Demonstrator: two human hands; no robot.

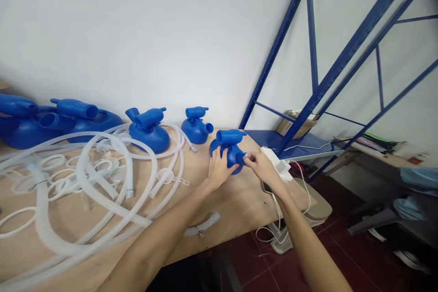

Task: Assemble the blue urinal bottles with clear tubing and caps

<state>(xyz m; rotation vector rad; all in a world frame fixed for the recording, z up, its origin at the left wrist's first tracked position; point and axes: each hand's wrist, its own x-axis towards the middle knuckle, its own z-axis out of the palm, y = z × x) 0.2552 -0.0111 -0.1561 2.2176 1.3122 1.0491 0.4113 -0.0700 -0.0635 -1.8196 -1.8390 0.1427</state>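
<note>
A blue plastic container (230, 137) with a hollow spout on top sits near the right end of the wooden table. My left hand (219, 167) lies on its front, fingers curved against the body, gripping it. At the side opening of the same container, my right hand (257, 163) pinches a small whitish piece, mostly hidden by the fingers. Behind and to the left stands a similar blue container (194, 130), with another (150, 139) farther left.
Coiled translucent hoses (44, 210) and white rings cover the table's left side. More blue containers (92, 121) line the wall. A white power strip (277, 164) with cables lies at the right edge, beside a blue metal shelf (297, 141). A short tube (207, 226) lies in front.
</note>
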